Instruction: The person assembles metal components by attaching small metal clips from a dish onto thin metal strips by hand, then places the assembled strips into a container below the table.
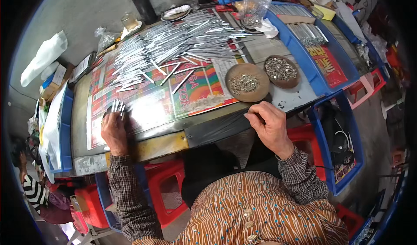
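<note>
My left hand (114, 131) is at the left front of the table, closed around a small bundle of thin silver metal rods (117, 106) whose ends stick out past the fingers. Over the table's front edge my right hand (273, 127) is held with thumb and forefinger pinched together; whatever is between them is too small to make out. Just beyond it sits a round tan bowl (257, 93) with small brass-coloured metal parts inside. To its right stands a darker bowl (285, 85) of small silver-grey pieces. A broad heap of silver rods (173, 38) covers the far part of the table.
A colourful printed sheet (191, 103) lies under the rods. At the right is a blue tray (299, 64) with bundled rods; a blue crate (336, 186) is below. A black cylinder (142, 3) stands behind. Red stools (167, 193) are under the table. Another person (34, 193) is far left.
</note>
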Motion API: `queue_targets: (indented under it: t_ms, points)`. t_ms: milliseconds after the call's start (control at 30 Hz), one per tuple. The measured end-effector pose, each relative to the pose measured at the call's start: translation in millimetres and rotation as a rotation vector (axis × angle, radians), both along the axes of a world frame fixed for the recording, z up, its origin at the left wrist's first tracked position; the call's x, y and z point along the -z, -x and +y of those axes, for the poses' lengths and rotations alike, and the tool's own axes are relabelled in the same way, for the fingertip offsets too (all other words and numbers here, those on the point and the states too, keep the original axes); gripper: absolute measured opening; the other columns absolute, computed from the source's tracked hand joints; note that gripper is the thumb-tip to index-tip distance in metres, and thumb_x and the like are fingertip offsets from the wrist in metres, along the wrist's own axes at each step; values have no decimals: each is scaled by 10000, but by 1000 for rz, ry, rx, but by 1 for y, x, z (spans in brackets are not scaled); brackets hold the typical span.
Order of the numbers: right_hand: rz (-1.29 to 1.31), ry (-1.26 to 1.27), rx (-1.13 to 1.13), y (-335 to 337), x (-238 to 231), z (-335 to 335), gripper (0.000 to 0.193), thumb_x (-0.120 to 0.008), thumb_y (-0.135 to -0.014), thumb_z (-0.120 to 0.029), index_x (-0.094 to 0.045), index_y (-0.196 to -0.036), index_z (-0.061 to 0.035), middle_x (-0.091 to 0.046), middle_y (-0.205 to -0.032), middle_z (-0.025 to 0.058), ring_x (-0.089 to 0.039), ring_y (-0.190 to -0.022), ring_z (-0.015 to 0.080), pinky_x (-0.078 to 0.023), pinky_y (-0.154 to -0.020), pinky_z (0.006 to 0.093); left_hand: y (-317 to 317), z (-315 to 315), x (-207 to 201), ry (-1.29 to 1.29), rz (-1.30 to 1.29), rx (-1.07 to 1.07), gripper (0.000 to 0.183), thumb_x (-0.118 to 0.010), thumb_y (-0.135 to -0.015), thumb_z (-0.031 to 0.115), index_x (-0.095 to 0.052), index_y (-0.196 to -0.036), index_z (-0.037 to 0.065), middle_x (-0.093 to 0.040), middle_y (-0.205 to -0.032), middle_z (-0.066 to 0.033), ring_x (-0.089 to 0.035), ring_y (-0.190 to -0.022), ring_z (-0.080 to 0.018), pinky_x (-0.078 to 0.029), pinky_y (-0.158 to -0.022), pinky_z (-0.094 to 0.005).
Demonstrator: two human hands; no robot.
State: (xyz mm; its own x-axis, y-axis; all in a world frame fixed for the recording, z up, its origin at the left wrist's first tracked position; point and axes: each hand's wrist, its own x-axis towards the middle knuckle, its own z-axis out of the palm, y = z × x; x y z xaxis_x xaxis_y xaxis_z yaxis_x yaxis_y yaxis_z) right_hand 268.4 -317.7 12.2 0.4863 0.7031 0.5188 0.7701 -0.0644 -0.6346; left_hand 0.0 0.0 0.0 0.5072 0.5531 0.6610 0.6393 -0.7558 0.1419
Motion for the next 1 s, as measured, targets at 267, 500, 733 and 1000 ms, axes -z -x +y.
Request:
queue_targets:
  t_ms: [267, 500, 733, 1000]
  points:
    - [-267, -23, 114, -24, 0, 6, 208, -708, -711, -38, -608, -891, -12, -572, -836, 94, -546, -813, 289, -465, -689, 383, -4, 4, 4, 19, 33, -44, 101, -605, -790, 26, -623, -879, 69, -619, -850, -118, -605, -776, -331, -476, -666, -403]
    - [-291, 73, 121, -27, -2, 14, 299, -729, -698, -80, -623, -970, -19, -560, -925, 97, -514, -935, 295, -451, -792, 398, -5, 2, 2, 0, 65, -70, 111, -598, -785, 9, -619, -884, 56, -614, -906, -125, -595, -817, -336, -478, -695, -409]
    - [-373, 169, 130, -28, 3, 19, 304, -738, -705, -143, -633, -969, -32, -554, -965, 88, -489, -989, 277, -415, -821, 416, -20, -19, -10, -67, 39, -13, 87, -609, -796, 13, -620, -879, 38, -606, -904, -131, -592, -810, -330, -469, -694, -414]
    - [-348, 162, 108, -27, 2, 18, 273, -723, -712, -111, -640, -961, -36, -554, -952, 88, -496, -969, 275, -413, -812, 415, -64, -58, -18, 159, 8, 259, 143, -636, -755, -29, -625, -883, 33, -596, -861, -130, -595, -773, -320, -470, -670, -388]
